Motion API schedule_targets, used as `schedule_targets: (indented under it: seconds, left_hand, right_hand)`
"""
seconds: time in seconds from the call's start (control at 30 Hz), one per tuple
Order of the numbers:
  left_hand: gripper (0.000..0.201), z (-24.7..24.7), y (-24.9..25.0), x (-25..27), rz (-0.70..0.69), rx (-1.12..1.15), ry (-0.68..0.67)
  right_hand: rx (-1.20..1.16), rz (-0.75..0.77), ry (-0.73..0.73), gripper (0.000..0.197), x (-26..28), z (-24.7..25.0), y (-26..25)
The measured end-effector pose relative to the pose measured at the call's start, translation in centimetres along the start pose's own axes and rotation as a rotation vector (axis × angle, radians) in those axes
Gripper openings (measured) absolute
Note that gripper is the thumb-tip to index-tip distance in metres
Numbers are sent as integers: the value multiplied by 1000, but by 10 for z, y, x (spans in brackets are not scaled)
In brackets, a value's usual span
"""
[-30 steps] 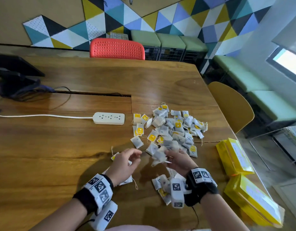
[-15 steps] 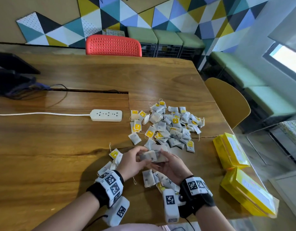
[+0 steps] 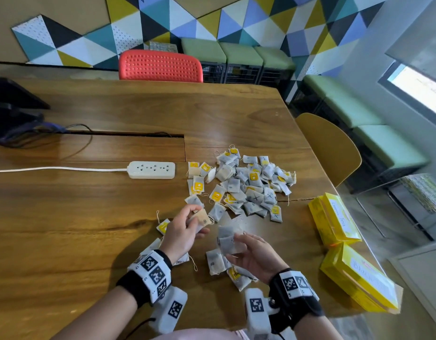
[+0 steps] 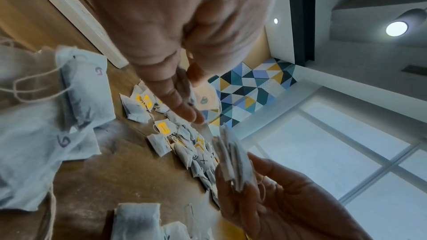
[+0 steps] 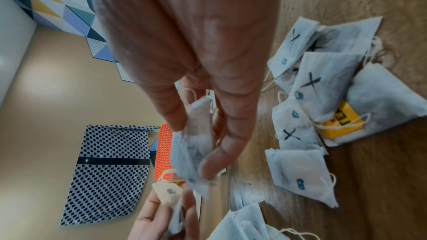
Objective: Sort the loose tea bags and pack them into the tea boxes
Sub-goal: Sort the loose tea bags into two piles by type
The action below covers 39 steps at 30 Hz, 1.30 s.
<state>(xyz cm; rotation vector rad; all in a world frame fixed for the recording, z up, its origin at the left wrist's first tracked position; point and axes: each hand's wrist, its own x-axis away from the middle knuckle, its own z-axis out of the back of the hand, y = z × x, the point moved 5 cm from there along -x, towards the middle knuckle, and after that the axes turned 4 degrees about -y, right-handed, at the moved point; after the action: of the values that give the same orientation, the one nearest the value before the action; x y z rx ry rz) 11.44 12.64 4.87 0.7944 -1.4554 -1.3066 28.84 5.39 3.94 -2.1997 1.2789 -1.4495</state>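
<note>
A heap of loose tea bags (image 3: pixel 248 187), some with yellow tags, lies on the wooden table (image 3: pixel 89 217). My left hand (image 3: pixel 199 220) pinches one tan tea bag (image 3: pixel 204 218) just left of the heap's near edge. My right hand (image 3: pixel 234 247) grips a small stack of grey tea bags (image 3: pixel 229 241) above a few X-marked bags (image 5: pixel 309 83) lying on the table. In the right wrist view the grey stack (image 5: pixel 196 149) sits between thumb and fingers. G-marked bags (image 4: pixel 85 88) lie under my left wrist. Two yellow tea boxes (image 3: pixel 334 222) (image 3: pixel 359 280) lie at the table's right edge.
A white power strip (image 3: pixel 152 170) with its cord lies left of the heap. A red chair (image 3: pixel 160 66) stands at the far side and a yellow chair (image 3: pixel 329 148) at the right. A black device (image 3: pixel 13 111) with cables sits far left.
The hands were together on one bundle of bags; they have drawn apart, the left with a single tan bag, the right keeping the grey stack.
</note>
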Motion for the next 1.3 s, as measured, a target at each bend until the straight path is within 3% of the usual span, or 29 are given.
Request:
schedule_targets:
  seconds: [0.17, 0.27, 0.4, 0.5, 0.6, 0.67, 0.8, 0.97, 1.1, 1.3]
  left_hand:
    - [25, 8, 3, 7, 16, -34, -63]
    - [26, 9, 3, 11, -11, -97, -116]
    - [32, 1, -2, 17, -30, -248, -149]
    - [11, -11, -9, 21, 32, -274, -211]
    - [18, -15, -10, 21, -25, -431, -244]
    - [16, -12, -8, 18, -40, -441, -229]
    - [19, -6, -11, 10, 12, -404, -273]
    - [33, -11, -4, 9, -5, -421, -365]
    - [63, -11, -5, 7, 14, -303, -359]
    - [62, -12, -3, 5, -36, -283, -224]
  right_hand:
    - [-44, 38, -28, 4, 6, 2, 1]
    - [-49, 62, -30, 17, 5, 3, 3]
    - [-24, 65, 4, 20, 3, -1, 6]
    - [15, 71, 24, 25, -1, -3, 6]
    - [32, 68, 10, 25, -2, -5, 5]
    - [12, 57, -8, 23, -2, -6, 4]
    - [12, 7, -4, 40, 1, -5, 2]
    - [301, 42, -16, 31, 4, -16, -2]
    - [201, 68, -5, 10, 1, -18, -5]
    - [128, 13, -68, 23, 6, -24, -3]
